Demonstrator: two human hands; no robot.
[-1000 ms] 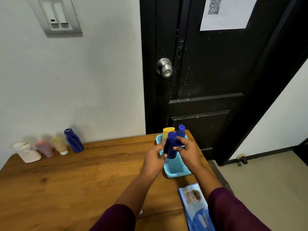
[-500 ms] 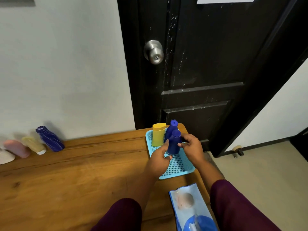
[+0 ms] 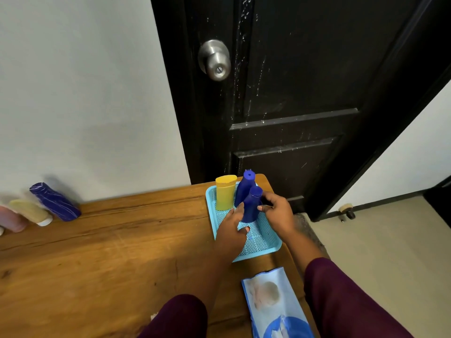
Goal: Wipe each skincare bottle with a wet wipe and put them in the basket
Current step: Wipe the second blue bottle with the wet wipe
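At the wooden table's far right corner, the small blue bottle stands in the blue basket, light, stiff, likely slick, best held mid-body; the right hand seemingly pinches its neck, while the left hand rests loose-fingered against it.

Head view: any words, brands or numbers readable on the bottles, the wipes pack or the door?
None can be read.
Wipes pack: print too blurred.
Yellow bottle, tall blue bottle, short blue bottle: no label shows.
Dark patterned bottle, cream bottle, pink bottle: too blurred.
Door: no sign in view.
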